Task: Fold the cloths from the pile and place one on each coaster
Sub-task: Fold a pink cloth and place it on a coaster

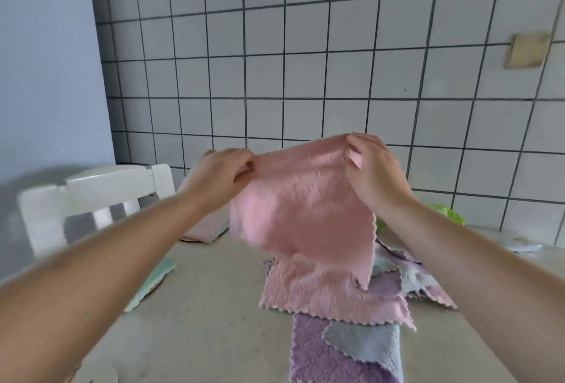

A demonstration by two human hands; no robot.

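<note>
I hold a pink cloth [301, 208] spread in the air above the table. My left hand [224, 173] pinches its upper left corner and my right hand [371, 168] pinches its upper right corner. Below it lies the pile of cloths [336, 297], pink, purple and grey-blue, loosely overlapping. At the far left a folded pink cloth [208, 226] rests on a round coaster [191, 240]. Nearer on the left, a folded pale green cloth [153, 281] lies on another coaster, mostly hidden by my left forearm.
The beige table [208, 315] stands against a white tiled wall [305, 61]. A white chair [101, 196] is at the table's left side. A green object [449, 214] and a clear plastic item [513, 239] sit at the far right.
</note>
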